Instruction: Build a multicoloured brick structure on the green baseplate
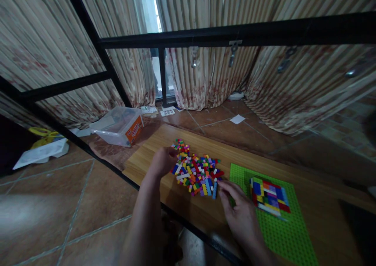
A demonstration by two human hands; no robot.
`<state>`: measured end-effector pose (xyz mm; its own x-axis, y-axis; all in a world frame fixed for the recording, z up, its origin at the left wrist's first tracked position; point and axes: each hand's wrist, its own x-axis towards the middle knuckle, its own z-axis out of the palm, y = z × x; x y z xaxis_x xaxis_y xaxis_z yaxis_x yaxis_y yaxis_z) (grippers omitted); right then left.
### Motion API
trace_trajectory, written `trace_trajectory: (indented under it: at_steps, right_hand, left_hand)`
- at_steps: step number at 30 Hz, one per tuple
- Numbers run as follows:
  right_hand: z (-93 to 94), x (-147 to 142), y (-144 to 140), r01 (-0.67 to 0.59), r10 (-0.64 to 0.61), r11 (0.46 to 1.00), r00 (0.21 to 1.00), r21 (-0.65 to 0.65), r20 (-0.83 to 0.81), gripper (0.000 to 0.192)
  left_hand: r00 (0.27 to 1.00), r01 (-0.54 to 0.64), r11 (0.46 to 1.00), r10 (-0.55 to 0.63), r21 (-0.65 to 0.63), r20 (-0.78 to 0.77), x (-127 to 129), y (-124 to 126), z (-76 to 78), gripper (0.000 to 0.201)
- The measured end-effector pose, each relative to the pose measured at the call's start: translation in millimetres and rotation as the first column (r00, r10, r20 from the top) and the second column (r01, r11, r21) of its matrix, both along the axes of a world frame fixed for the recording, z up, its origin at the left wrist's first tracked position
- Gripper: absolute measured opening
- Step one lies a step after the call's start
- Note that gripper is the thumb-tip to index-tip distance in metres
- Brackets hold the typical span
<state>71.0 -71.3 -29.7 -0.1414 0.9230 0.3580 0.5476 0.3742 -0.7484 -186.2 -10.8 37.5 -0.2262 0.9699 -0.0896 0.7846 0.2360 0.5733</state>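
A heap of small toy building bricks (195,170) in many colours lies on the wooden board. At the heap's left edge is my left hand (162,162), its fingers curled inward; whatever is between the fingertips is hidden. My right hand (239,211) is at the heap's front right, with thumb and forefinger closed at the end of a long light blue brick (215,189). To the right of that hand, a green studded baseplate (289,234) carries a flat block of joined bricks (269,195) in red, yellow, blue, white, orange and purple.
The wooden board (147,152) is edged in front by a black metal bar. A clear plastic box (117,127) with an orange label stands on the tiled floor beyond. Black frame rails (205,37) with metal clips cross in front of striped curtains (205,78). Papers (237,119) lie on the floor.
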Motion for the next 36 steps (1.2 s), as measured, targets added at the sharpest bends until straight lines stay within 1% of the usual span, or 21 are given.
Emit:
trace_trajectory:
  at_steps: [1,2,3,5,7,12,16,17,18,19,20,21,22,23,24,25,26,28,30,33,36]
  right_hand:
    - [0.4,0,0,-0.003,0.003,1.0,1.0,-0.003,0.001,0.025]
    - [0.8,1,-1,-0.008,0.008,1.0,1.0,-0.006,0.0,0.025]
    - [1.1,1,-2,-0.012,0.012,1.0,1.0,-0.009,-0.001,0.025]
    - [1.6,1,-3,-0.019,0.019,1.0,1.0,-0.01,-0.004,0.024]
    - [1.5,0,-3,-0.022,0.022,1.0,1.0,-0.007,-0.008,0.024]
    - [-0.3,1,-2,-0.038,0.038,0.999,0.999,0.009,-0.018,0.022]
    - [2.9,3,-1,-0.031,0.032,0.999,0.999,0.029,-0.039,0.022]
    - [5.1,2,-1,-0.027,0.029,0.999,0.999,0.039,-0.046,0.023]
    - [7.7,2,-2,-0.022,0.025,0.998,0.998,0.05,-0.052,0.023]
    - [10.7,2,-2,-0.015,0.018,0.998,0.998,0.063,-0.059,0.023]
    - [13.9,1,-3,-0.006,0.012,0.997,0.998,0.079,-0.067,0.023]
    - [17.0,1,-3,0.005,0.002,0.996,0.997,0.093,-0.073,0.023]
    - [19.8,0,-3,0.019,-0.01,0.994,0.997,0.108,-0.079,0.024]
    - [22.2,1,-4,0.049,-0.038,0.991,0.995,0.126,-0.087,0.024]
    - [24.1,1,-4,0.079,-0.066,0.988,0.993,0.136,-0.094,0.024]
    - [25.5,2,-4,0.108,-0.094,0.984,0.99,0.141,-0.102,0.025]
    - [26.4,4,-4,0.131,-0.117,0.982,0.987,0.138,-0.109,0.025]
    - [27.5,9,-4,0.162,-0.148,0.98,0.981,0.118,-0.124,0.024]
    - [28.5,15,-3,0.187,-0.172,0.977,0.975,0.1,-0.14,0.022]
    - [31.6,27,-3,0.213,-0.2,0.974,0.968,0.073,-0.154,0.021]
    - [35.0,36,-5,0.217,-0.209,0.976,0.966,0.034,-0.149,0.022]
  left_hand:
    - [0.995,-0.096,0.995,0.095,-0.028,-0.043,-10,-1,-1.0,0.025]
    - [0.988,-0.136,0.989,0.132,-0.053,-0.077,-18,-2,-2.8,0.026]
    - [0.986,-0.15,0.985,0.141,-0.089,-0.093,-24,-3,-5.3,0.025]
    - [0.987,-0.141,0.978,0.127,-0.157,-0.098,-30,-3,-10.8,0.022]
    - [0.988,-0.138,0.974,0.123,-0.179,-0.094,-31,-2,-15.1,0.021]
    - [0.987,-0.134,0.976,0.116,-0.17,-0.11,-29,1,-18.3,0.015]
    - [0.984,-0.153,0.979,0.139,-0.134,-0.112,-28,0,-13.6,0.014]
    - [0.987,-0.146,0.984,0.138,-0.105,-0.081,-24,-1,-10.9,0.015]
    - [0.994,-0.112,0.991,0.111,-0.071,-0.024,-18,-1,-7.7,0.017]
    - [0.997,-0.049,0.998,0.051,-0.034,0.057,-10,-2,-4.1,0.019]
    - [0.986,0.051,0.999,-0.051,0.002,0.159,1,-2,-0.5,0.02]
    - [0.946,0.189,0.982,-0.189,0.027,0.263,13,-3,2.8,0.023]
    - [0.878,0.324,0.945,-0.316,0.04,0.361,27,-4,5.5,0.025]
    - [0.789,0.452,0.891,-0.417,0.034,0.451,41,-4,7.4,0.028]
    - [0.709,0.542,0.84,-0.467,0.015,0.529,55,-5,8.1,0.031]
    - [0.642,0.598,0.801,-0.483,0.006,0.595,67,-5,7.7,0.033]
    - [0.593,0.641,0.768,-0.489,-0.008,0.64,79,-5,6.4,0.035]
    - [0.538,0.678,0.735,-0.478,-0.02,0.695,98,-4,1.7,0.038]
    - [0.506,0.686,0.728,-0.46,-0.017,0.729,110,-2,-3.2,0.039]
    - [0.467,0.69,0.724,-0.435,-0.01,0.77,122,0,-6.1,0.04]
    - [0.428,0.705,0.709,-0.432,0.006,0.794,131,0,-4.6,0.038]
